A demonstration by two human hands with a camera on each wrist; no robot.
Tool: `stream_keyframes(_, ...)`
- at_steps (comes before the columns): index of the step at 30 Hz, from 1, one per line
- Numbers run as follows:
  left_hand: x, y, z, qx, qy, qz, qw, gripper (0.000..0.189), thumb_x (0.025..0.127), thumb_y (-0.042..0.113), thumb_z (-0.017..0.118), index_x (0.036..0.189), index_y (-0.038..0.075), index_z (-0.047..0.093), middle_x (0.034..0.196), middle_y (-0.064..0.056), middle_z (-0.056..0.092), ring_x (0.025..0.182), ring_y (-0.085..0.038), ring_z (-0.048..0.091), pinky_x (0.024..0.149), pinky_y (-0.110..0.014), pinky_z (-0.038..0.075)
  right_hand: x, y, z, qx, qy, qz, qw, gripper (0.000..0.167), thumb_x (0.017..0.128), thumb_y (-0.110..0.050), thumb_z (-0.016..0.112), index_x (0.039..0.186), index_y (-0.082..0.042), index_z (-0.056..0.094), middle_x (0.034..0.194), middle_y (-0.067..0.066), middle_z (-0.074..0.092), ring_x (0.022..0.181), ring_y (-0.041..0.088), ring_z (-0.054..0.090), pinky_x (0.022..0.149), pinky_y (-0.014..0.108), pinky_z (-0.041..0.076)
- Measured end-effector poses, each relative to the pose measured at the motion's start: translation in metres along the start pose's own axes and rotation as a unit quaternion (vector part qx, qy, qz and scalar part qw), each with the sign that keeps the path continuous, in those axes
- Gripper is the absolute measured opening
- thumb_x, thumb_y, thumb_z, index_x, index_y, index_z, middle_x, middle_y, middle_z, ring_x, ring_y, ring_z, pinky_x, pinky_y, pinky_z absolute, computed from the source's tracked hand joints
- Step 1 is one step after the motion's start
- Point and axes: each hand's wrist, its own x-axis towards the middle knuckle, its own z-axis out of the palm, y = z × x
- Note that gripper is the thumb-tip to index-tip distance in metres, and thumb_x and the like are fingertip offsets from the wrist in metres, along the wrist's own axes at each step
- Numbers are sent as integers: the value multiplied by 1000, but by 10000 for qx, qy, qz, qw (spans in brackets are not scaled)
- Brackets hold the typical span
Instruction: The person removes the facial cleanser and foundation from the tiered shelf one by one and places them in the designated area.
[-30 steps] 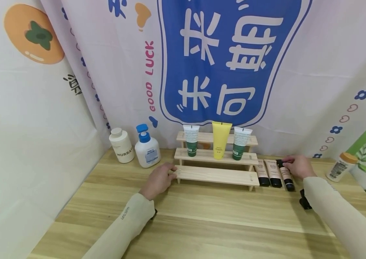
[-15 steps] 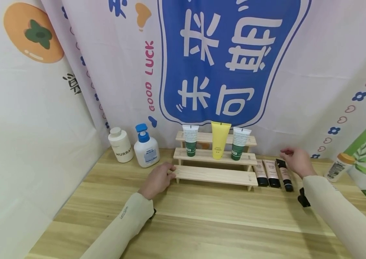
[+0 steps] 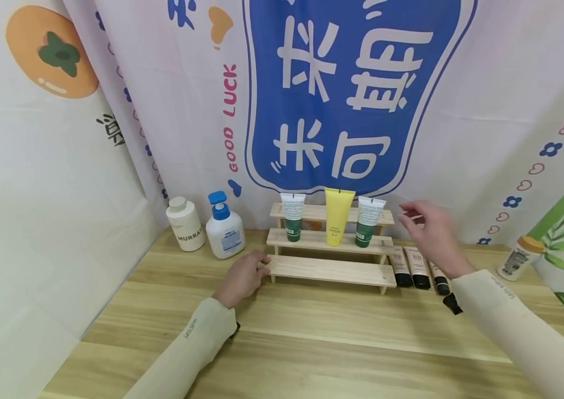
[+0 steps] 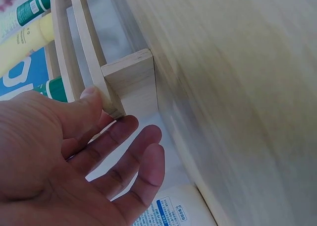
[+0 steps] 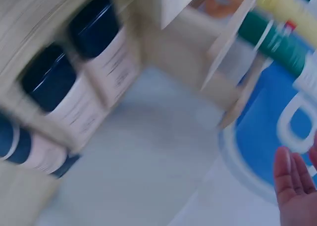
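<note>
My left hand [image 3: 243,277] pinches the left end of the lowest step of a three-step wooden display rack [image 3: 331,269]. In the left wrist view the thumb lies on the board [image 4: 89,37], with the index finger at its underside and the other fingers loosely bent. On the middle step stand a yellow tube [image 3: 338,216] and two white-and-green tubes [image 3: 294,216]. My right hand [image 3: 433,235] is in the air right of the rack, fingers apart and holding nothing. Below it lie two BB cream tubes [image 3: 417,267] and a slimmer tube [image 3: 440,281], partly hidden by the hand.
A white MURRAY bottle [image 3: 186,224] and a white pump bottle [image 3: 225,230] with a blue top stand left of the rack. An orange-capped bottle [image 3: 520,258] is at the far right. A printed curtain [image 3: 197,111] hangs behind the wooden table [image 3: 311,343].
My right hand has left the slimmer tube, risen, and moved left toward the rack's upper right side. My left hand keeps its place on the rack.
</note>
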Motion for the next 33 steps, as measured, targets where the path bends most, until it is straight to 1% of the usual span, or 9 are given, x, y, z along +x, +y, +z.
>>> stream_keyframes(2,0,0,0,-17,1,-3,10000,21,90,11,66,110,7,64,111,-6,62,102,-22,58,88,-39,47,2,-8,5,201,140,-394,9989,31,88,-4,67,117,1,59,106,13,61,90,23,59,74,42,51)
stream_keyframes(4,0,-1,1,-35,-4,-8,10000,21,90,11,65,111,8,64,111,-6,62,102,-22,57,87,-39,48,4,-12,11,360,225,-704,9966,37,86,-4,69,120,0,57,108,12,60,91,23,60,73,41,52)
stream_keyframes(7,1,-1,1,-43,-26,-37,10000,21,91,12,65,111,8,64,111,-5,62,101,-20,57,87,-38,48,6,-15,18,457,234,-863,9949,42,85,-3,70,125,-2,55,109,11,59,94,24,59,73,40,52)
stream_keyframes(10,1,0,1,-33,-45,-60,10000,21,91,12,65,111,8,64,111,-4,62,99,-19,57,87,-38,48,7,-15,24,473,182,-810,9954,45,84,-2,71,126,-3,54,109,9,57,94,25,58,73,38,52)
stream_keyframes(16,0,2,0,-18,-20,-63,10000,22,91,12,65,112,7,64,112,-5,62,102,-22,57,88,-39,47,9,-17,32,435,147,-724,9963,45,83,-2,71,125,-4,55,113,8,57,91,20,58,71,37,53)
stream_keyframes(24,0,1,-1,7,16,-59,10000,22,90,12,65,112,7,64,113,-6,62,104,-23,57,89,-40,47,10,-22,40,531,164,-96,9984,38,87,-5,68,121,-8,51,105,4,57,85,16,58,74,37,51)
stream_keyframes(27,-1,0,-1,3,11,-96,10000,22,90,12,65,112,7,64,113,-6,62,102,-23,57,88,-40,47,9,-24,42,564,146,-25,9983,39,87,-2,67,121,-8,50,105,4,57,85,16,58,73,35,52)
stream_keyframes(29,-1,0,-1,-6,2,-122,9999,22,90,12,65,112,8,64,112,-5,62,100,-21,57,87,-39,48,8,-24,42,608,157,-44,9980,40,86,0,67,121,-8,50,105,4,56,86,16,58,74,32,51)
stream_keyframes(33,-1,-1,0,-40,-22,-120,9999,22,91,12,65,112,9,64,112,-5,62,98,-19,57,86,-38,48,6,-25,40,686,175,-214,9973,41,85,5,66,120,-8,50,107,4,56,87,16,58,75,19,48)
